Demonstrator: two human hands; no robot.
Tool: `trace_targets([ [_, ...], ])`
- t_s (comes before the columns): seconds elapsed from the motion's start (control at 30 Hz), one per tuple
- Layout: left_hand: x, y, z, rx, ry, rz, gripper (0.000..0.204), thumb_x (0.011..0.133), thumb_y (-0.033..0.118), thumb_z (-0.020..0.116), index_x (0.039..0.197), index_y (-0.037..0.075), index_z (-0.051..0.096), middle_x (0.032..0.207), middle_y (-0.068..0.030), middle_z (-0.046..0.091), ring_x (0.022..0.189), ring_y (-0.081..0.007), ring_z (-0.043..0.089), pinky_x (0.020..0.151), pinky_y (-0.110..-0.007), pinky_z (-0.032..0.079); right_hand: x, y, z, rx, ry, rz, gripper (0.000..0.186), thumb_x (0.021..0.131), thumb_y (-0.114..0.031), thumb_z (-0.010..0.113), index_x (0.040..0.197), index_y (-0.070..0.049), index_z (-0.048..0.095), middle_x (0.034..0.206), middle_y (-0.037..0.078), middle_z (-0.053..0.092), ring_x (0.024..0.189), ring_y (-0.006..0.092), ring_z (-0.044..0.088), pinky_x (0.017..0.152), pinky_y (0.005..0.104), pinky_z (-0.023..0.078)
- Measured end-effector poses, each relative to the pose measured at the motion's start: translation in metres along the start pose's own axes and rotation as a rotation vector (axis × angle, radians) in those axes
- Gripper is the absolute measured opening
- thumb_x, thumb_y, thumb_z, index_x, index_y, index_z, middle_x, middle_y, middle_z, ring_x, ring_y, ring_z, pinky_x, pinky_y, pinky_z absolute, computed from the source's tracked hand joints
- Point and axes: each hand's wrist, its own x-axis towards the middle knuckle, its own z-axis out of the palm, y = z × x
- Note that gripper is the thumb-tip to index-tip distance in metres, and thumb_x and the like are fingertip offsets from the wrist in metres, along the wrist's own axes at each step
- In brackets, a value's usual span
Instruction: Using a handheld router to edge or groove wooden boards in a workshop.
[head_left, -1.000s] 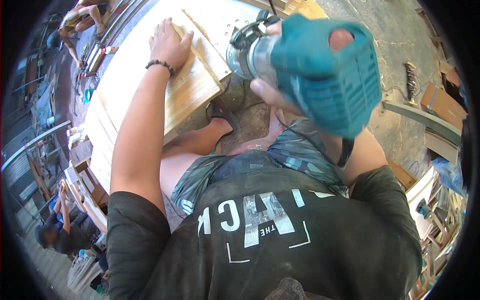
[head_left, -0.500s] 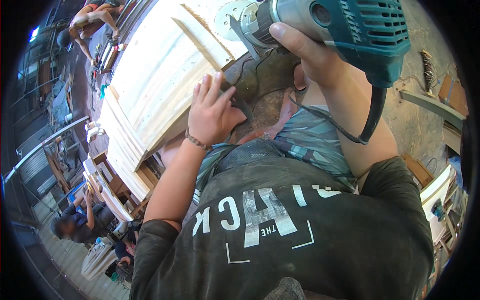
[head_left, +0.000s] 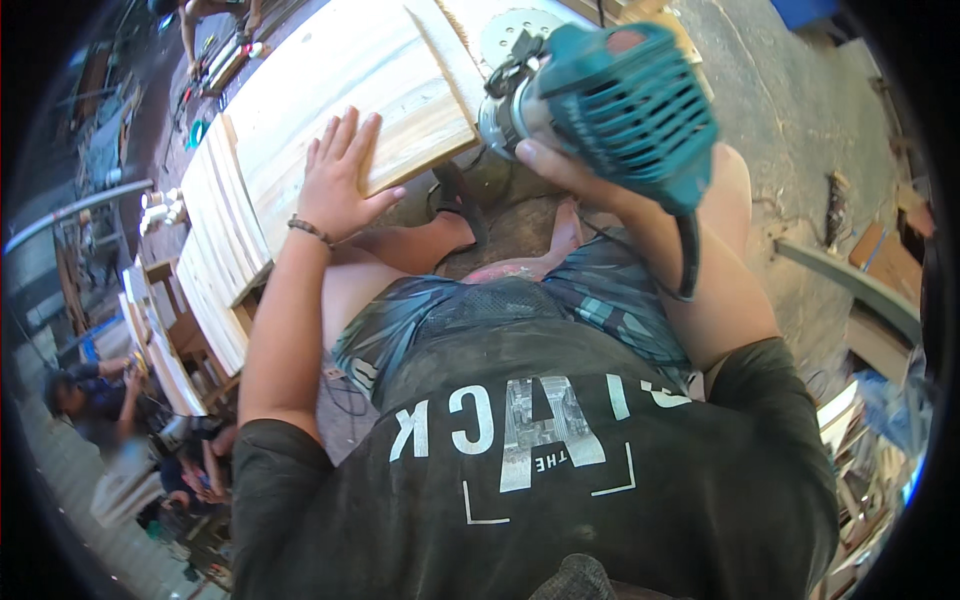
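Note:
My right hand (head_left: 575, 178) is wrapped round the neck of a teal corded power tool (head_left: 635, 110) with a vented housing and a silver collar. Its black cord hangs down along my right forearm. Beside the tool's head shows a pale round disc (head_left: 510, 36) with holes; whether it is fixed to the tool I cannot tell. My left hand (head_left: 342, 185) lies flat with fingers spread on the near edge of a pale wooden board (head_left: 330, 80). The tool's head is just off the right end of this board.
More pale planks (head_left: 208, 190) lie to the left. A green ring-shaped thing (head_left: 198, 133) and some white rolls (head_left: 163, 207) are beyond them. Co-workers sit at the lower left and upper left. A metal bar (head_left: 850, 285) and scrap wood lie on the right.
My left hand has moved left and come down flat on the board. The power tool has dropped lower and tilted, so its vented end faces me more. The view has shifted.

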Motion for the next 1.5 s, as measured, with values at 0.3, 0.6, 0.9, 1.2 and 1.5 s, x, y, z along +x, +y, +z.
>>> trace_targets([
  [0.3,-0.075,-0.081,0.01,0.062,-0.029,-0.288,0.115,0.063,0.069,0.076,0.159,0.028,0.027,0.165,-0.012,0.021,0.151,-0.0405,0.019,0.114,-0.071,0.016,0.007,-0.004,0.051,0.015,-0.171,0.023,0.036,0.075,-0.033,0.074,0.105,-0.013,0.068,0.106,0.008,0.068,0.103,0.0298,0.062,0.092,0.0463,0.047],
  [0.6,-0.082,-0.086,0.016,0.092,0.016,-0.299,0.115,0.061,0.056,0.082,0.158,0.031,0.026,0.166,-0.0066,0.02,0.15,-0.0396,0.02,0.114,-0.071,0.018,0.045,0.013,0.076,0.411,-0.029,0.089,0.052,0.072,-0.019,0.084,0.117,-0.003,0.064,0.111,0.01,0.065,0.106,0.0268,0.061,0.095,0.0408,0.047],
  [0.9,-0.081,-0.087,0.021,0.112,0.013,-0.316,0.114,0.062,0.054,0.082,0.158,0.032,0.026,0.166,-0.0051,0.02,0.15,-0.0381,0.021,0.114,-0.07,0.019,0.07,0.009,0.103,0.455,-0.133,0.335,0.039,0.074,-0.024,0.084,0.105,-0.003,0.07,0.102,0.008,0.071,0.093,0.0207,0.068,0.085,0.0339,0.053],
  [1.2,-0.084,-0.09,0.025,0.156,0.039,-0.31,0.111,0.065,0.06,0.08,0.158,0.034,0.025,0.165,-0.0062,0.022,0.15,-0.036,0.022,0.115,-0.067,0.019,0.051,-0.013,0.097,0.383,-0.187,0.265,0.036,0.076,-0.021,0.082,0.105,-0.003,0.071,0.102,0.007,0.07,0.094,0.0209,0.067,0.085,0.0348,0.053],
  [1.5,-0.082,-0.085,0.016,0.159,-0.015,-0.351,0.113,0.063,0.055,0.082,0.158,0.032,0.026,0.166,-0.0069,0.022,0.15,-0.037,0.022,0.116,-0.067,0.016,0.001,-0.04,0.074,0.183,-0.226,0.059,0.053,0.073,-0.016,0.082,0.121,-0.006,0.061,0.112,0.007,0.061,0.105,0.0251,0.058,0.092,0.041,0.047],
])
